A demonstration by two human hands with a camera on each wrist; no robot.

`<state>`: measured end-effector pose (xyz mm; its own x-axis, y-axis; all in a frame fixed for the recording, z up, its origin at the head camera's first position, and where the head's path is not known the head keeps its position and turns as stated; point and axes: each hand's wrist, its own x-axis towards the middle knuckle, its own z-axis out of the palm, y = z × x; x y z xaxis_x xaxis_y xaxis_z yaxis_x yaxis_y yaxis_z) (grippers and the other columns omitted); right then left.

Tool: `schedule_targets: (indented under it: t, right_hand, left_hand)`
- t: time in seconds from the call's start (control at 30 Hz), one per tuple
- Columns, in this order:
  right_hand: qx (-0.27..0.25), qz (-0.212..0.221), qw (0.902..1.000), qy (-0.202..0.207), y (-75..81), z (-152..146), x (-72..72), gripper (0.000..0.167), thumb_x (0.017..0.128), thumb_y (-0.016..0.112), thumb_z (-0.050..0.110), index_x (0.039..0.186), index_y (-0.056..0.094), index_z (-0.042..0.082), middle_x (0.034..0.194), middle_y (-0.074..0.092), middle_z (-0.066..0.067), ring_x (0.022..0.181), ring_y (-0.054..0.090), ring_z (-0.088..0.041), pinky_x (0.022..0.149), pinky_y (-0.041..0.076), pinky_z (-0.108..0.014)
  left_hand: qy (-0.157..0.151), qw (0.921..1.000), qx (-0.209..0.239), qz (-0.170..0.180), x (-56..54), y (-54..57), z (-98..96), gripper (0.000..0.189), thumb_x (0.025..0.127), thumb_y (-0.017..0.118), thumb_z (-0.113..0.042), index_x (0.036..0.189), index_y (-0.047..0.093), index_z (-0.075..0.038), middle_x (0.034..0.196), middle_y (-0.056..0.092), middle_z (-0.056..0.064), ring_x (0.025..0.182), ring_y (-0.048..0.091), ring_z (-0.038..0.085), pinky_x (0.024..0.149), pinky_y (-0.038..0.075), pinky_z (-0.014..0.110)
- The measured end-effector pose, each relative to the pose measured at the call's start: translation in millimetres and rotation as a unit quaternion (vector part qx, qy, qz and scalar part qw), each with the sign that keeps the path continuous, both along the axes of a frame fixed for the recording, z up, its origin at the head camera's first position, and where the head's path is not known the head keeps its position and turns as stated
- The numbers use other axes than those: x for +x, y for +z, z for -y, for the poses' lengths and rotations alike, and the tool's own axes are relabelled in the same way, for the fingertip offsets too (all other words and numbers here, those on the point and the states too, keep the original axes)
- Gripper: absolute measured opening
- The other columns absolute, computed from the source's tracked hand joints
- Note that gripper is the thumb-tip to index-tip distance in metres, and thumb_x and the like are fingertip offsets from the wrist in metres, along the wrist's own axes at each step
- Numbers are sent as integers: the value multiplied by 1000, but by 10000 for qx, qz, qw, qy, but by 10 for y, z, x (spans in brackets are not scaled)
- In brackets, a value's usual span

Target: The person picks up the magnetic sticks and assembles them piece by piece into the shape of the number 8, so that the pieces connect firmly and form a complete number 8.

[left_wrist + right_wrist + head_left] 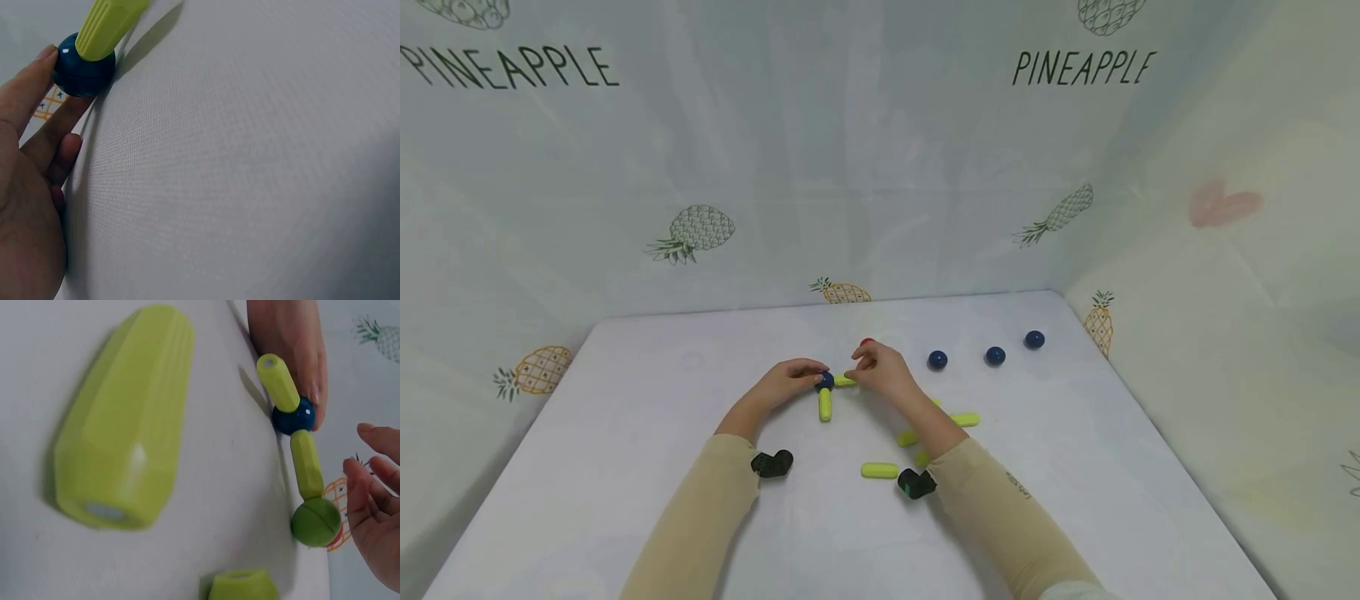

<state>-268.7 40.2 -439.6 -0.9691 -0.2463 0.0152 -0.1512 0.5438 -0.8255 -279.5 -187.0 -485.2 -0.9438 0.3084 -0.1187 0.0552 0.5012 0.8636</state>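
My left hand (784, 383) pinches a dark blue ball (825, 381) between thumb and fingers, low over the table. Two yellow-green ribbed rods are joined to that ball: one rod (825, 406) points towards me, the other rod (306, 464) points right. A green ball (315, 522) sits on the far end of the second rod; in the head view the right hand hides it. Beside this green ball my right hand (883, 371) hovers with loosely bent fingers, a gap between them and the ball in the right wrist view. Something red (867, 341) peeks out behind its fingers.
Three dark blue balls, a near one (937, 360), a middle one (995, 356) and a far one (1034, 339), lie at the back right. Several loose yellow-green rods (880, 471) lie near and beneath the right forearm. A pineapple-print cloth (880, 167) hangs behind the white table (647, 392).
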Motion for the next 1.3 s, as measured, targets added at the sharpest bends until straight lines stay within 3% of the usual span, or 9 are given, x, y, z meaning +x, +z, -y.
schedule_targets:
  t: [0.27, 0.57, 0.8, 1.3]
  right_hand:
    - [-71, -168, 9989, -424, -24, -89, -126, 30, 83, 79, 15, 106, 64, 3, 80, 58, -3, 74, 53, -18, 64, 45, -26]
    - [173, 47, 9965, -817, -103, -146, -276, 33, 83, 79, 19, 109, 64, 7, 80, 56, -4, 71, 50, -17, 62, 41, -27]
    - [160, 142, 9954, -929, -156, -154, -358, 41, 82, 80, 20, 116, 61, 6, 76, 56, -5, 65, 49, -16, 57, 41, -27]
    - [422, 335, 9944, -914, -252, -91, -545, 45, 81, 81, 19, 121, 62, 9, 84, 56, -6, 72, 50, -18, 61, 43, -27]
  left_hand:
    - [111, 9999, -8, 71, -2, -27, 0, 29, 97, 63, -25, 123, 67, -13, 129, 61, 7, 129, 46, 29, 110, 29, 50]
    - [169, 9998, 9, 142, -1, -18, 0, 30, 96, 63, -26, 124, 66, -14, 129, 60, 7, 128, 46, 28, 109, 30, 50]
    - [155, 9997, 64, 161, -14, -39, 5, 31, 96, 64, -27, 124, 66, -13, 129, 60, 7, 128, 47, 29, 109, 29, 50]
    - [170, 9997, 130, 151, -7, -44, 10, 29, 95, 65, -27, 122, 67, -15, 129, 60, 6, 127, 48, 28, 109, 30, 49]
